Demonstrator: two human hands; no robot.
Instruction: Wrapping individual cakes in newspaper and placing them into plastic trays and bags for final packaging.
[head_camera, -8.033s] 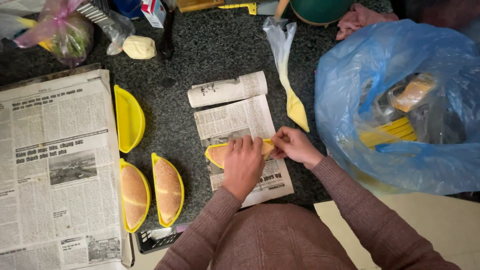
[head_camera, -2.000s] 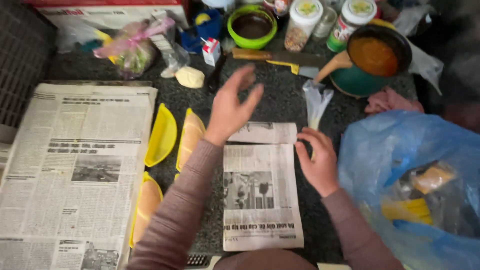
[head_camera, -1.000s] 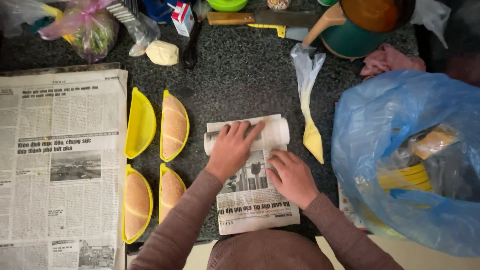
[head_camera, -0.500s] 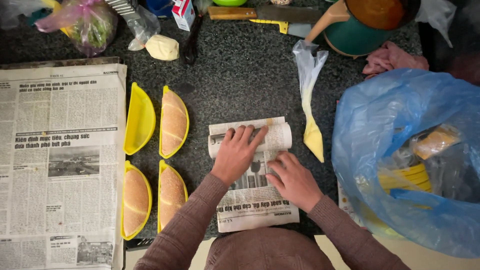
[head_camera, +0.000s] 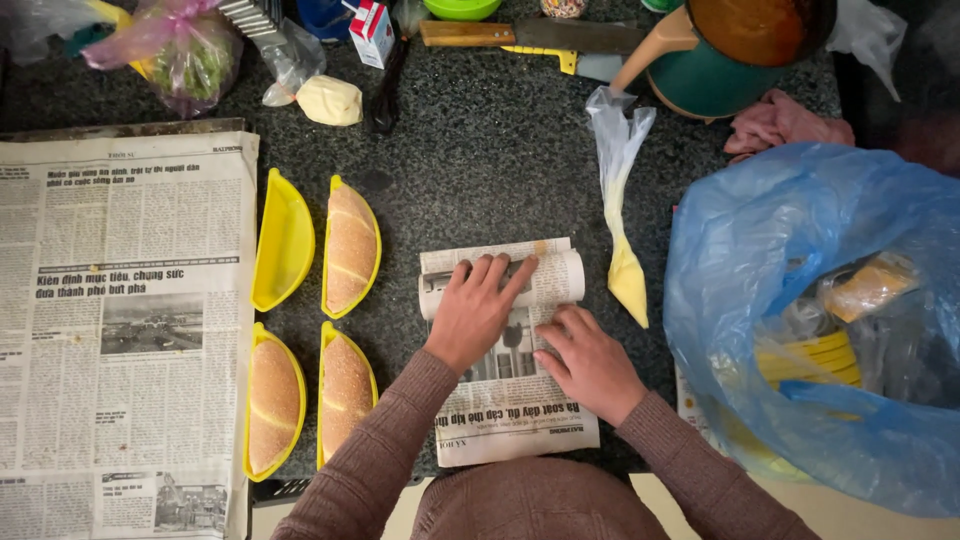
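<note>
Newspaper roll (head_camera: 500, 283) seemingly nearer hands (head_camera: 475, 312).

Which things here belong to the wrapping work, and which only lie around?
In use: left hand and right hand on the half-rolled newspaper sheet; newspaper stack; yellow trays with bread.
Lying about: knife, green pot, pink cloth, piping bag.

This is a food-preparation spot, a kitchen or a small food stall, with a dark speckled stone worktop (head_camera: 480, 160) crowded with cooking things. Beyond the fingers (head_camera: 500, 275) lie a wooden-handled knife (head_camera: 530, 35) and a green pot (head_camera: 720, 70) of brown sauce. To their left, bread halves sit in yellow trays (head_camera: 350, 250), and to their right a piping bag (head_camera: 622, 230) of yellow cream.
</note>
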